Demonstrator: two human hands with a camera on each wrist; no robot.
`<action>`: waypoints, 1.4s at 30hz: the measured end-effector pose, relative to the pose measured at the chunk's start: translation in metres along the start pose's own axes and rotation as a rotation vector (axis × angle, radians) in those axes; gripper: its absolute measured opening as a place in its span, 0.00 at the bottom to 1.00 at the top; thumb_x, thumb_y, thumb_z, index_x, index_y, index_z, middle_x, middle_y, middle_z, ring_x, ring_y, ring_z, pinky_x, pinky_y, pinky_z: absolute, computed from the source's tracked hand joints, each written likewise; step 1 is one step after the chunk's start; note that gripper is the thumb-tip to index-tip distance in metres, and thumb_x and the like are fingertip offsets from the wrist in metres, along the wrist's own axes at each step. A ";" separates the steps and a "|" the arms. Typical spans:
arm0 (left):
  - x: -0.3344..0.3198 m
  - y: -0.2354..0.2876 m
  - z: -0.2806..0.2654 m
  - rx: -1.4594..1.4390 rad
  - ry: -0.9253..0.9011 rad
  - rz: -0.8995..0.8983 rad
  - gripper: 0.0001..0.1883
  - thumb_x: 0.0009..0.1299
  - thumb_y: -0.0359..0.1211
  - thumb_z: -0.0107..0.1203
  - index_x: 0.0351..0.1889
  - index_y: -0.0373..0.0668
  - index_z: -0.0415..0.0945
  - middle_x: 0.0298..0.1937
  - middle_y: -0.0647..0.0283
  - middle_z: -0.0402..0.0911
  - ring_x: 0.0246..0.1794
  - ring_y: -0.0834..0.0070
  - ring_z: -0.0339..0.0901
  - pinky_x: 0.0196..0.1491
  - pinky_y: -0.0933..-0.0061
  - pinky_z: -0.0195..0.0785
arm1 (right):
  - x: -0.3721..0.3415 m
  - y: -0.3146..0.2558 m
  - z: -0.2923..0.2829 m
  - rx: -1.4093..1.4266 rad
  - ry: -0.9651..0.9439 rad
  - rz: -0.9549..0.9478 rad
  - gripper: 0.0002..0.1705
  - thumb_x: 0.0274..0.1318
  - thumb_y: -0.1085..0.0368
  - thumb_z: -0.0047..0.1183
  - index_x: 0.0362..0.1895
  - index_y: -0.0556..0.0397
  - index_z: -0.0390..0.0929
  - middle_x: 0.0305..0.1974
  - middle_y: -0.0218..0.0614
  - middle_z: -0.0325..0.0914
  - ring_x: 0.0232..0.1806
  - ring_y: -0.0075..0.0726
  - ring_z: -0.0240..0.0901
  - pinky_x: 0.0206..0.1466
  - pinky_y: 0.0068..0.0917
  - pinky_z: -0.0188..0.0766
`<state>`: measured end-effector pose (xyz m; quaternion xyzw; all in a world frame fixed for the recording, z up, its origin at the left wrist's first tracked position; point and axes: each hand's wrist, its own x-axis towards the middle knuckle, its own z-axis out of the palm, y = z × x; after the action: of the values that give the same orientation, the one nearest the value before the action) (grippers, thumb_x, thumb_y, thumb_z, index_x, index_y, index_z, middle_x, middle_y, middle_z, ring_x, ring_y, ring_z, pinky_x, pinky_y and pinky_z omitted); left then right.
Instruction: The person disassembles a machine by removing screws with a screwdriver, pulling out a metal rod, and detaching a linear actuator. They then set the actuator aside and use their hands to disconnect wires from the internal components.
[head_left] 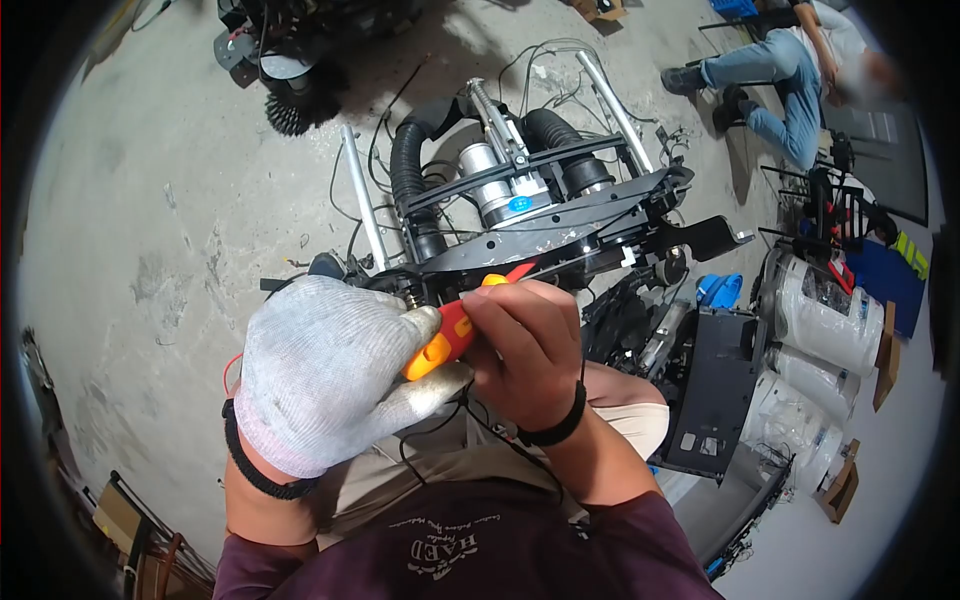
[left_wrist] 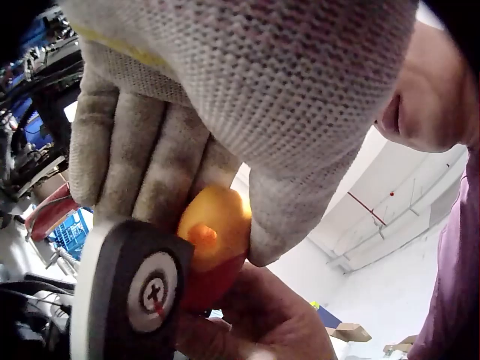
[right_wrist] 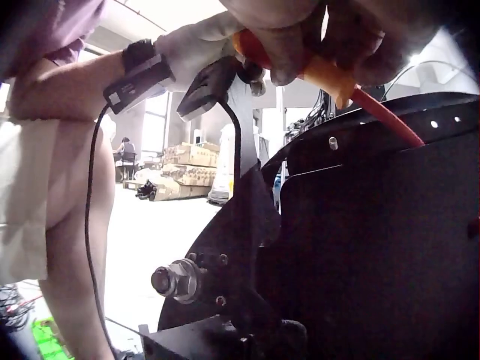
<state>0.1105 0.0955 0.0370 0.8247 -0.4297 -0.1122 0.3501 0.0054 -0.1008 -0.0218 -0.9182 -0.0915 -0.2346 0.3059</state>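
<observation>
A red and yellow screwdriver point(head_left: 452, 335) with a red shaft point(right_wrist: 390, 118) lies between the two hands, over the near edge of a machine assembly. The left hand point(head_left: 325, 365), in a pale knit glove, pinches the yellow butt end of its handle point(left_wrist: 217, 221) between thumb and fingers. Bare fingers of the right hand point(head_left: 530, 345) curl around the handle nearer the shaft. Beyond the hands is the assembly's curved grey plate point(head_left: 560, 222). In the right wrist view the shaft overlaps a dark curved panel point(right_wrist: 375, 225). Close by the left fingers is a black block with a cross-head screw point(left_wrist: 154, 291).
Black corrugated hoses point(head_left: 408, 165), a silver motor point(head_left: 480, 165) and upright metal bars point(head_left: 362, 195) stand beyond the plate. A black panel point(head_left: 708, 390) and plastic-wrapped white containers point(head_left: 825, 305) are at the right. A seated person point(head_left: 780, 75) is at the far right.
</observation>
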 end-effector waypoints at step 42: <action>0.027 0.014 0.099 -0.803 0.534 -0.475 0.27 0.65 0.35 0.73 0.60 0.35 0.79 0.50 0.55 0.87 0.48 0.76 0.85 0.52 0.73 0.79 | 0.074 0.022 -0.050 -0.116 -0.472 -0.047 0.33 0.43 0.78 0.60 0.60 0.58 0.77 0.50 0.45 0.78 0.52 0.52 0.76 0.57 0.40 0.74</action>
<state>0.0702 0.0209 -0.0227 0.7003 -0.0505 -0.1300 0.7001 0.0582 -0.1462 0.0381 -0.9612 -0.1681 -0.0256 0.2172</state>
